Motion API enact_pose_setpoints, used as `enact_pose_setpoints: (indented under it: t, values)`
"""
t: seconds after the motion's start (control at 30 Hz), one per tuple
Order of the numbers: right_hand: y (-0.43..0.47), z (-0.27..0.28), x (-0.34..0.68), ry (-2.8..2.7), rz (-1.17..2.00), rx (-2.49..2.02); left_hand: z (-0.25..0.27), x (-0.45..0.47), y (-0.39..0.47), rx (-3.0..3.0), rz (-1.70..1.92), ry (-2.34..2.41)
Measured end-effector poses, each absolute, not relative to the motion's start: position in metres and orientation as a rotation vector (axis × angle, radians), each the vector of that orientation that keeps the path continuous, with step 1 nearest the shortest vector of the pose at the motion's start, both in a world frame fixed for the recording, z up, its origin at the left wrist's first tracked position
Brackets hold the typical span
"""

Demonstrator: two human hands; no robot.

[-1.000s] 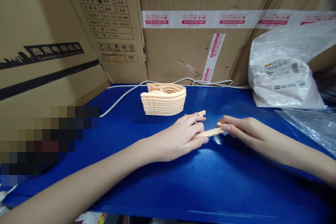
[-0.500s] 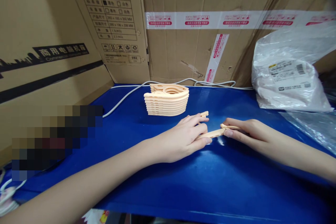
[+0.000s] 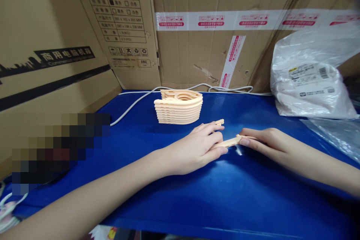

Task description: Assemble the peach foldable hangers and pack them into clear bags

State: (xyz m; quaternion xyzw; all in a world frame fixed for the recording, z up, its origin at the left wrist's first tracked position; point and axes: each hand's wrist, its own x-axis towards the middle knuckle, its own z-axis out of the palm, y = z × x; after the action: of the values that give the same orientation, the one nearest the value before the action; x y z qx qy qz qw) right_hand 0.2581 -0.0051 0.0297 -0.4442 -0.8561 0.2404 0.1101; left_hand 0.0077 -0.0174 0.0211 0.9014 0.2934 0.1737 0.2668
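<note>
— Carton at the far left, then a cream stack on the blue worktop. What comes next along?

— The left hand, its fingers wrapped over a cream piece, which is right of the stack and nearer the person. 1 bit pokes out past the fingertips; the hand hides the middle.

— And the right hand?

— Its thumb and fingers pinch the far right end, gap narrow, with a thin part between them. Whether that part is joined to the rest, I can't tell.

— How would you handle that end well?

— I'd make the left hand the steady clamp and let only the right fingertips work, with small, even pressure close to the end. My worry would be twisting: thin plastic, if that's what it is, might bend or snap.

— Which way does it point?

— The strip showing between the 2 hands has its long axis running left to right, its right end slightly farther from the person and aimed at the right fingertips. Whether it touches the worktop is unclear.
</note>
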Motion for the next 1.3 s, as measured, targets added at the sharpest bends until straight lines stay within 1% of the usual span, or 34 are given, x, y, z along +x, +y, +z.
enact_pose_setpoints:
  t: [0.1,0.57,0.83,1.3]
  values:
    - [-0.005,0.03,0.258,-2.578,0.803,-1.313,0.021,0.009,-0.018,2.428,0.465,0.799]
    - [-0.008,0.028,0.257,-2.523,0.615,-1.276,0.017,0.009,-0.018,2.391,0.49,0.814]
    - [-0.008,0.023,0.257,-2.492,0.653,-1.31,0.017,0.009,-0.016,2.388,0.481,0.847]
    - [-0.01,0.021,0.254,-2.436,0.522,-1.328,0.012,0.013,-0.017,2.384,0.518,0.888]
